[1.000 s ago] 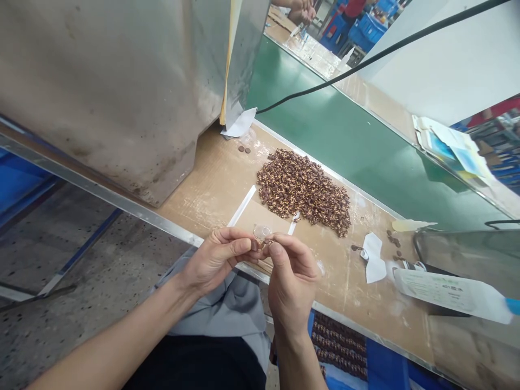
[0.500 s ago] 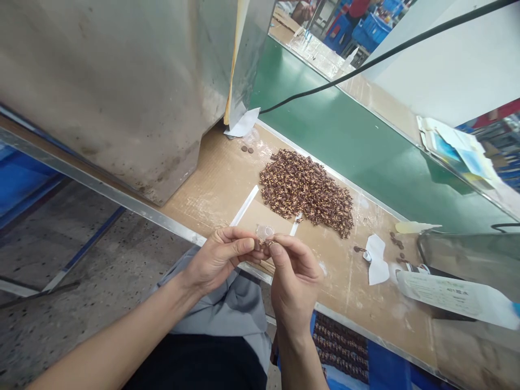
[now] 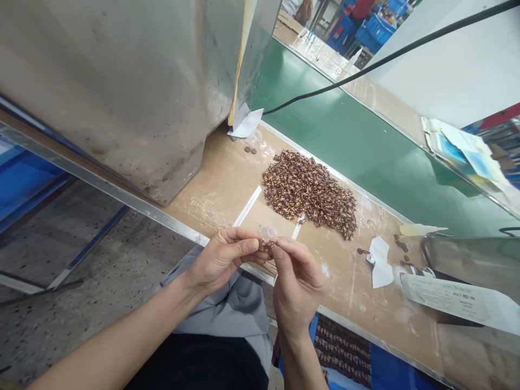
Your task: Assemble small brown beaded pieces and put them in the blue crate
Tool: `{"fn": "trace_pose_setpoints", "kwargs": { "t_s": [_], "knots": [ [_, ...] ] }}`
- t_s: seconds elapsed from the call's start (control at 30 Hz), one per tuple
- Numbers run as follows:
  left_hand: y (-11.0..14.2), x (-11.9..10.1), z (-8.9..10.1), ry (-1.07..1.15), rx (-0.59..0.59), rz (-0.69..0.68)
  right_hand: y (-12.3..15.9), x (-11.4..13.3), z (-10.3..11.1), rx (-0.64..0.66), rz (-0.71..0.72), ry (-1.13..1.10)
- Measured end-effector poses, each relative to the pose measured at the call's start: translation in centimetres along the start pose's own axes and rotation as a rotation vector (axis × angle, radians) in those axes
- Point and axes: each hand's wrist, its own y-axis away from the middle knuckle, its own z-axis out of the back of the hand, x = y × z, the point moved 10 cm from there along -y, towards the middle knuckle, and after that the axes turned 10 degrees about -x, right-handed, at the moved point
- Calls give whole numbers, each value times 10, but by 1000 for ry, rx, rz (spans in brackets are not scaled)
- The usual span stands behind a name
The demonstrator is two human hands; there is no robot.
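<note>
My left hand [image 3: 227, 252] and my right hand [image 3: 298, 273] meet over the front edge of the bench, fingertips pinched together. Between them is a small brown part [image 3: 266, 246] with copper-coloured bits, mostly hidden by the fingers. Both hands grip it. Just beyond the fingertips a clear round plastic piece [image 3: 268, 232] lies on the cardboard-covered bench [image 3: 203, 200]. Farther back sits a large heap of small brown and copper-coloured parts [image 3: 309, 192].
A metal housing [image 3: 122, 97] stands at the left. Two brown discs [image 3: 251, 150] lie near a paper scrap [image 3: 247, 124]. On the right are a white bottle [image 3: 459, 300], a translucent dropper bottle [image 3: 420, 229] and white paper [image 3: 381, 262]. Below, a blue crate [image 3: 385, 357] holds rows of parts.
The view has shifted slightly, so the bench sits a little farther right. Both hands stay together at the small part, with only slight finger movement.
</note>
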Motion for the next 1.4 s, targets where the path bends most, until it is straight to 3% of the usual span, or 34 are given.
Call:
{"fn": "trace_pose_setpoints", "kwargs": {
  "t_s": [0.37,0.87,0.97,1.13,1.27,1.4],
  "knots": [
    [-2,3,-3,6,6,31,3,-1,7,34,120,95],
    [-2,4,-5,-33,0,32,7,20,5,43,388,189],
    [-1,3,-4,-50,-3,11,6,15,6,31,331,179],
    [2,0,-8,-87,24,-25,4,-1,8,14,115,115],
    [2,-5,-7,-88,15,-45,-8,-12,37,-80,30,124],
    [-1,-8,-5,-80,21,-48,-37,-21,101,-215,150,332]
  ]
}}
